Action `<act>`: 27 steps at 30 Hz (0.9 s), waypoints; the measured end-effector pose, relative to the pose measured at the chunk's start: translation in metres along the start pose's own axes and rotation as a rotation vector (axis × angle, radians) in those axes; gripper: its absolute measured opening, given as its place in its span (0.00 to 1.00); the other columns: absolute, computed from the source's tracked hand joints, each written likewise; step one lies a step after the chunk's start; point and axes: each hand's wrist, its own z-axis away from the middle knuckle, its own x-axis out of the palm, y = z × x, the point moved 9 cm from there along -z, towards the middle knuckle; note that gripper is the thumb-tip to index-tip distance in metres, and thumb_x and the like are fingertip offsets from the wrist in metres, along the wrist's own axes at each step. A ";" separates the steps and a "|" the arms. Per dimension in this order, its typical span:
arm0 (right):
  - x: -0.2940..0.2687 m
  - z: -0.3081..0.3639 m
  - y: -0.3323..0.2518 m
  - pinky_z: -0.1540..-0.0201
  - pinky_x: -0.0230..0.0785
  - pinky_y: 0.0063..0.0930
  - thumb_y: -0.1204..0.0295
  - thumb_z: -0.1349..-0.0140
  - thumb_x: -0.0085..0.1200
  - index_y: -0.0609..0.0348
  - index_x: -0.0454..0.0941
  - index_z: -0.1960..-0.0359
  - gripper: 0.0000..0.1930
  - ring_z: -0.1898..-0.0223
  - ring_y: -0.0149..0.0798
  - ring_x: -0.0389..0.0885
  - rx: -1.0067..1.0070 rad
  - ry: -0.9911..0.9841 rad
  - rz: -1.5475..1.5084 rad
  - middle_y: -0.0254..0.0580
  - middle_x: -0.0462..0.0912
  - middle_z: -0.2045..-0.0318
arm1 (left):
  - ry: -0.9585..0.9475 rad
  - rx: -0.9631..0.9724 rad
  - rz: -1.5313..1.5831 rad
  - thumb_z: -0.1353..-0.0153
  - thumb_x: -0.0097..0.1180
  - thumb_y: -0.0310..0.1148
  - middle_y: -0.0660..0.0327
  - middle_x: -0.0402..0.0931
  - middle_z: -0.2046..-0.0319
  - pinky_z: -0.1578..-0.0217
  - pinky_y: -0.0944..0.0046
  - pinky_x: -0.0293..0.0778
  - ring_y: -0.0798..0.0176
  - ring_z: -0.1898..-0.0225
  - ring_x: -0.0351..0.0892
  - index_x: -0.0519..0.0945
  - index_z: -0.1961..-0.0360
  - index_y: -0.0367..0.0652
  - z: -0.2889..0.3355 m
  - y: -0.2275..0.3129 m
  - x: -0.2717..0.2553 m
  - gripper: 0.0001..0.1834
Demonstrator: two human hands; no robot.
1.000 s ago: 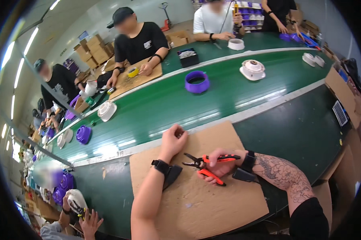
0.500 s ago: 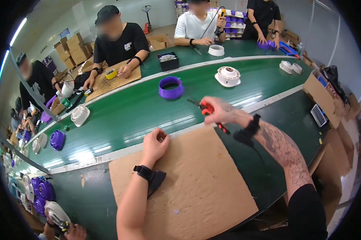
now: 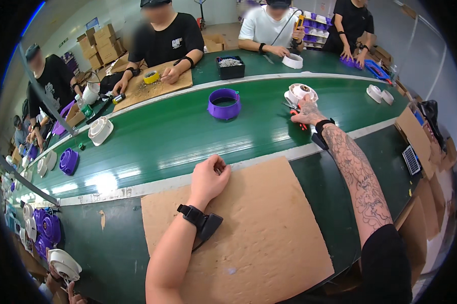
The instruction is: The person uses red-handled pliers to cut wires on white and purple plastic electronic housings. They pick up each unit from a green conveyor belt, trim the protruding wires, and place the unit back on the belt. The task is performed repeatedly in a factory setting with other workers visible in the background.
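Observation:
Red-handled pliers (image 3: 302, 126) are in my right hand (image 3: 309, 110), which reaches over the green conveyor belt (image 3: 259, 129). That hand is at the near side of a round white housing (image 3: 295, 91) and partly covers it; its fingertips seem to touch the housing, though the exact grip is hidden. My left hand (image 3: 211, 176) rests at the far edge of a brown cardboard sheet (image 3: 249, 228), its fingers loosely curled with nothing visible in them. A purple ring (image 3: 224, 112) stands on the belt between and beyond my hands.
More white housings (image 3: 101, 130) and a purple housing (image 3: 69, 161) sit along the belt at left. Across it, co-workers handle parts beside a black box of small metal pieces (image 3: 230, 71). A co-worker's hands hold a white housing (image 3: 65, 263) at lower left. Cardboard boxes (image 3: 416, 131) stand at right.
My right hand has moved away from me and to the right with the pliers, from above the near belt edge to the white housing. My left hand stays by the cardboard's far edge.

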 end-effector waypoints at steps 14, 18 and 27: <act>-0.078 0.231 -0.209 0.44 0.77 0.45 0.62 0.56 0.73 0.71 0.72 0.50 0.35 0.46 0.59 0.78 -0.798 -0.040 -0.182 0.56 0.70 0.44 | -0.124 -0.443 0.669 0.30 0.60 0.63 0.51 0.86 0.53 0.61 0.59 0.82 0.60 0.64 0.85 0.79 0.46 0.30 0.012 -0.014 0.008 0.39; -0.096 0.315 -0.250 0.42 0.76 0.43 0.62 0.61 0.74 0.69 0.73 0.51 0.36 0.45 0.57 0.78 -1.040 -0.088 -0.090 0.57 0.70 0.45 | -0.492 -0.578 1.168 0.27 0.54 0.63 0.48 0.77 0.38 0.47 0.53 0.84 0.56 0.46 0.86 0.67 0.28 0.32 0.063 0.047 0.019 0.45; -0.128 0.335 -0.254 0.49 0.69 0.41 0.58 0.62 0.73 0.63 0.75 0.57 0.32 0.54 0.48 0.77 -0.911 0.004 0.393 0.47 0.75 0.57 | 0.007 -0.119 0.645 0.33 0.68 0.47 0.51 0.85 0.47 0.44 0.58 0.80 0.59 0.46 0.84 0.80 0.39 0.33 0.077 0.020 0.012 0.31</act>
